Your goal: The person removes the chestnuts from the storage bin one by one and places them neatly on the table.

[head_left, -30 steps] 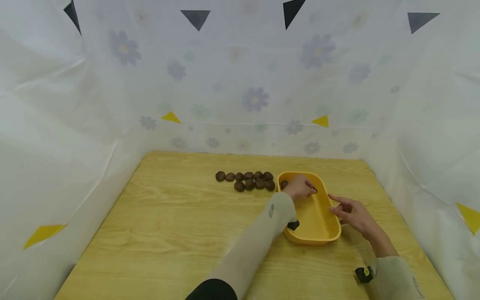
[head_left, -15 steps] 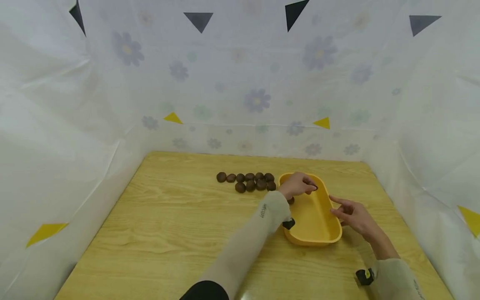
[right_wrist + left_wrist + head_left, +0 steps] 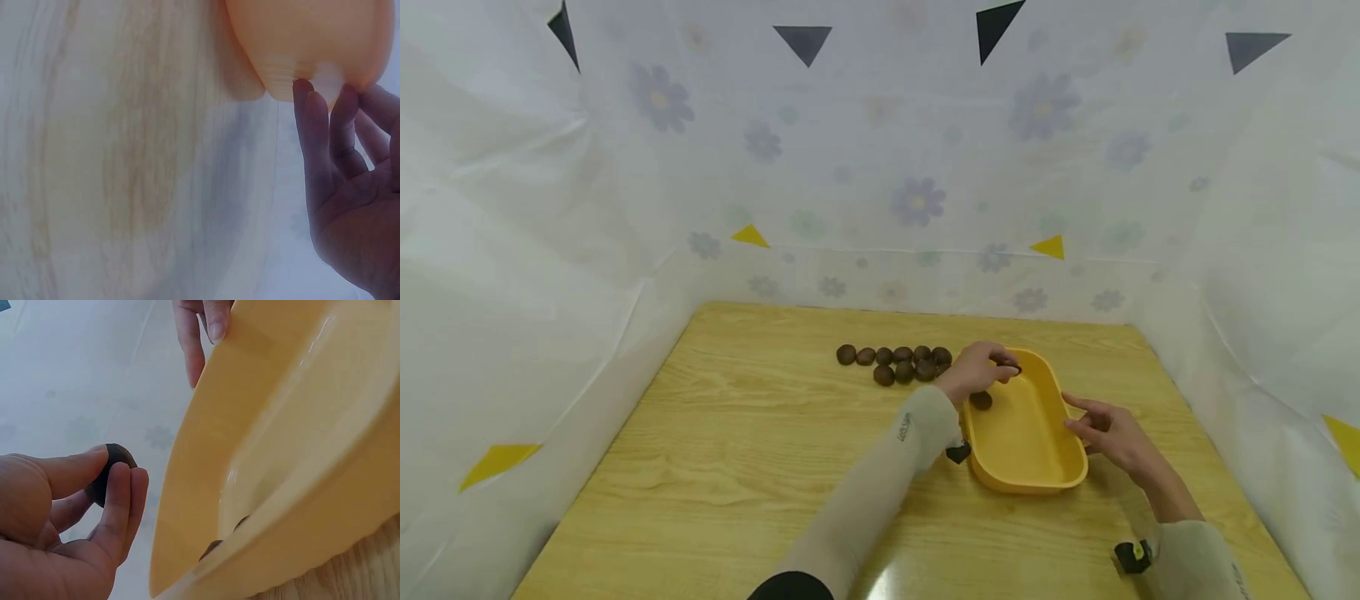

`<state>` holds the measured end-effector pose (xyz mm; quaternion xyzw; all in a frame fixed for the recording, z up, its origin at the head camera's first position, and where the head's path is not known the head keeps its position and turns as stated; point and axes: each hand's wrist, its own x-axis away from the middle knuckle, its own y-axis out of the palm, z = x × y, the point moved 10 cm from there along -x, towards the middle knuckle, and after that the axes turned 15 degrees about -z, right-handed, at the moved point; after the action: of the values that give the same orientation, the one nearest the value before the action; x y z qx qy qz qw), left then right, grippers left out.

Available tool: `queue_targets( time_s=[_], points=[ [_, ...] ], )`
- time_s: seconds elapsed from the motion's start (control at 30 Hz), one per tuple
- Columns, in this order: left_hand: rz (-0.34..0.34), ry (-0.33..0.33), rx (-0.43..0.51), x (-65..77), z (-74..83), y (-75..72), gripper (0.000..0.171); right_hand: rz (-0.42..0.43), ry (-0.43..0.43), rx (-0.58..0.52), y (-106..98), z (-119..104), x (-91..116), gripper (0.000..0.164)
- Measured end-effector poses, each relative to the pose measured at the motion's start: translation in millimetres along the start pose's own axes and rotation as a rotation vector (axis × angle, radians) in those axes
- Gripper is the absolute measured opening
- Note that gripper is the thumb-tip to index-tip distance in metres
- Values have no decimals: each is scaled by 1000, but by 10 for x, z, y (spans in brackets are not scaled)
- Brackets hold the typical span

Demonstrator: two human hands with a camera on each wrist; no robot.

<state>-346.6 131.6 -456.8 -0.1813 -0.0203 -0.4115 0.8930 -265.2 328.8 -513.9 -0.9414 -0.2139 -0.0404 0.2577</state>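
Note:
My left hand (image 3: 976, 371) pinches a dark brown chestnut (image 3: 111, 472) between thumb and fingers, above the far left part of a yellow plastic tray (image 3: 1026, 450). Inside the tray, a loose chestnut (image 3: 981, 401) shows by its left wall; in the left wrist view two dark rounded tops peek over the near wall. At the tray's right side, my right hand (image 3: 1116, 433) holds the rim, its thumb at the edge. Several fingertips (image 3: 315, 100) touch the outer wall in the right wrist view. Left of the tray lie two rows of chestnuts (image 3: 902, 354), partly hidden by my left hand.
A wood-grain table (image 3: 737, 450) carries everything. White sheeting with a flower print (image 3: 917, 200) rises behind the table and along both sides, marked with grey and yellow triangles. A small black piece (image 3: 1133, 557) sits at the right cuff.
My left hand has drawn back to the left inside the tray with the chestnut, uncovering the loose one by the left wall. My right hand stays at the rim.

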Motion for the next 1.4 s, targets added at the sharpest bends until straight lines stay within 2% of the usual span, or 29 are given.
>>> queue_targets(
  time_s=[0.27,0.53,0.73,1.0,1.4],
  points=[
    [-14,72,18,96,-17,-66,20,12,-14,14,-21,-7,4,61],
    [-14,92,65,218,-143,-141,29,26,-16,36,-31,-8,13,60],
    [19,67,64,363,-272,-307,29,23,-6,40,-28,-3,11,60],
    [72,95,52,548,-384,-575,31,20,-8,29,-26,-5,22,60],
    [140,62,46,871,-743,-948,35,15,-10,13,-6,-5,20,60]
  ],
)
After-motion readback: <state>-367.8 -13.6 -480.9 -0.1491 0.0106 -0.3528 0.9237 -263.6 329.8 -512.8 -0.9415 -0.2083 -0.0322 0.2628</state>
